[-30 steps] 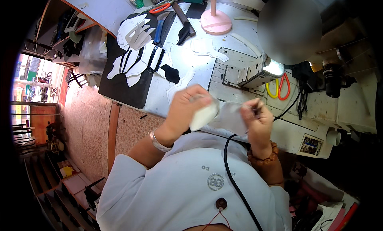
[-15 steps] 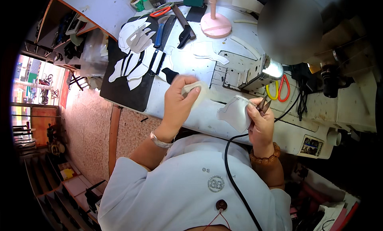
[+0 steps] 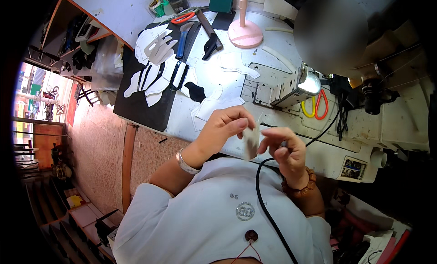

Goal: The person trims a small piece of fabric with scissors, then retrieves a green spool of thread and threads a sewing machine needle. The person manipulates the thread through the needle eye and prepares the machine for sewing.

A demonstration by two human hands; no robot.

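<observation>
In front of my chest my left hand (image 3: 230, 127) pinches a thin pale piece (image 3: 250, 144), blurred by motion and seen nearly edge-on. Just right of it, my right hand (image 3: 289, 150) has its fingers bent, the index finger and thumb close to the pale piece; whether they touch it I cannot tell. A small metal tool (image 3: 283, 144) is tucked in that hand, mostly hidden by the fingers. Beyond my left hand, several flat white cut pieces (image 3: 218, 104) lie on the white table (image 3: 207, 75), close to a black piece (image 3: 195, 92).
A sewing machine with a lit lamp (image 3: 312, 83) stands at right, with red-and-yellow-handled scissors (image 3: 321, 103) beside it. More cut pieces (image 3: 157, 82) rest on a black mat (image 3: 157, 113). Behind are a hammer (image 3: 209, 29), a pink stand (image 3: 246, 34) and orange-handled scissors (image 3: 183, 17). A black cable (image 3: 266, 205) crosses my front.
My left hand has come right and nearer, toward my right hand. The pale piece is now in my left hand's pinch. White pieces show on the table where my left hand was.
</observation>
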